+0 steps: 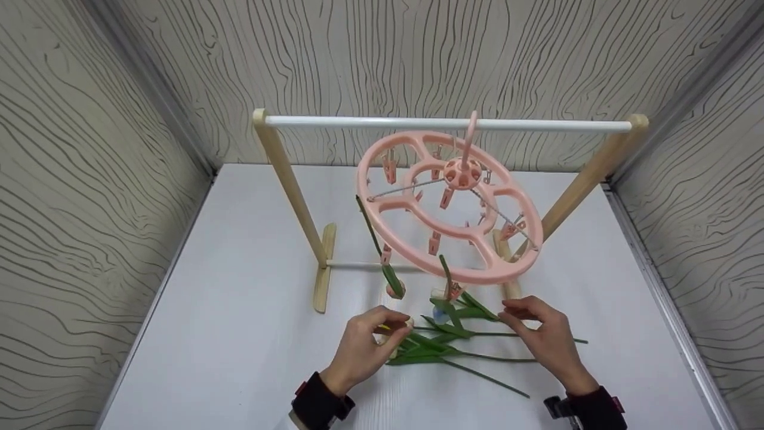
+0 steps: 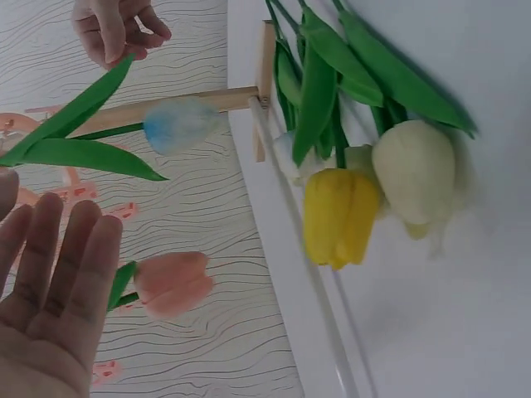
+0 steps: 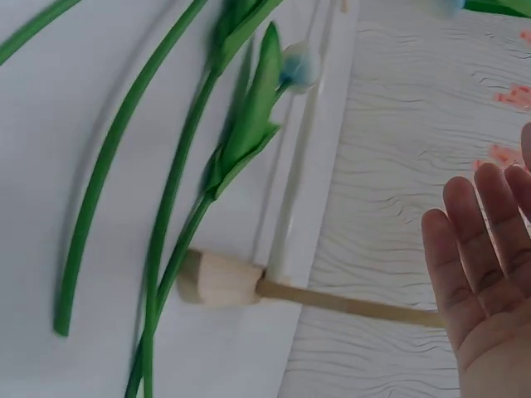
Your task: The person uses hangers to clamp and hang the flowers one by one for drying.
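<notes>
My left hand (image 1: 373, 343) hovers over the heads of artificial tulips, thumb and index tips close together; its other fingers look straight in the left wrist view. My right hand (image 1: 540, 334) is raised above the stems, fingers loosely extended near a green leaf tip. Between the hands a blue tulip (image 2: 178, 126) hangs head down from the pink clip hanger (image 1: 382, 215). Farther left a pink tulip (image 2: 174, 283) hangs from another clip (image 1: 386, 254). On the table lie a yellow tulip (image 2: 336, 217), a white tulip (image 2: 415, 166) and others, partly hidden by leaves.
A wooden rack with a white top bar (image 1: 370, 122) carries the round hanger by its hook (image 1: 471, 134). Several more clips hang from the ring. The rack's left foot (image 1: 323, 269) stands on the white table (image 1: 250, 298). Wood-patterned panels (image 1: 334, 60) enclose the table.
</notes>
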A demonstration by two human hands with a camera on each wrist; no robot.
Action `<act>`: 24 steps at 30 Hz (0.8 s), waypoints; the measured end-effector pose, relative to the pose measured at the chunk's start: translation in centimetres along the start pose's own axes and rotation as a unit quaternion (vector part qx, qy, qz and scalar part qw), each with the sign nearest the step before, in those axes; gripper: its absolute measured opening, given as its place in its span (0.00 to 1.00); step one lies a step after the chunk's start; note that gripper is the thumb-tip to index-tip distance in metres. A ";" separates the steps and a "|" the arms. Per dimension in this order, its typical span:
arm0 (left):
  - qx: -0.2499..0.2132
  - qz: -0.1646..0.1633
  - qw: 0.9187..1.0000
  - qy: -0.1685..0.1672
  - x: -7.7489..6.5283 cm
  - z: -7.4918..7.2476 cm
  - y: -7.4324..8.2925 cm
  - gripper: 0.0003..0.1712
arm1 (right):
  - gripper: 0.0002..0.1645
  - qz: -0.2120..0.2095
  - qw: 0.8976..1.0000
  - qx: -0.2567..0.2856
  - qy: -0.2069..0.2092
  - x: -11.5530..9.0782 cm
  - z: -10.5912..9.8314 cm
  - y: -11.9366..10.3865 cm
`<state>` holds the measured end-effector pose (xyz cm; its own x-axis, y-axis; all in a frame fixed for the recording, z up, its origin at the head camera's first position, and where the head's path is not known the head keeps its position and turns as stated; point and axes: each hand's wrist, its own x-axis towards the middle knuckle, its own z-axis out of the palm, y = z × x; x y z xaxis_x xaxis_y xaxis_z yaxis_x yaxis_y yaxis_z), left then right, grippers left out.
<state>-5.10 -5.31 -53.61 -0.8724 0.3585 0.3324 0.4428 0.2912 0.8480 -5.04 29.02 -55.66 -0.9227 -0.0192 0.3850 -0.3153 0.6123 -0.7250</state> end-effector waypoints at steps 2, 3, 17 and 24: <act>0.012 -0.003 1.000 -0.006 -0.3 0.1 -0.6 0.11 | 0.18 0.009 0.998 -0.054 -0.026 -0.3 0.0 1.0; 0.017 -0.004 1.000 -0.008 -0.5 0.2 -0.8 0.11 | 0.17 0.014 0.996 -0.083 -0.041 -0.4 0.0 1.5; 0.078 -0.046 0.994 -0.055 -2.1 1.0 -2.4 0.11 | 0.09 0.105 0.941 -0.212 -0.241 -1.1 0.6 2.7; 0.075 -0.057 0.993 -0.064 -2.4 1.1 -2.7 0.11 | 0.11 0.142 0.926 -0.175 -0.304 -2.3 1.4 2.5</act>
<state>-3.97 -5.92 -57.15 -0.8889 0.4234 0.1747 0.3776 0.4615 0.8028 -4.05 29.53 -59.11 -0.9451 -0.1947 -0.2625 -0.0482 0.8774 -0.4774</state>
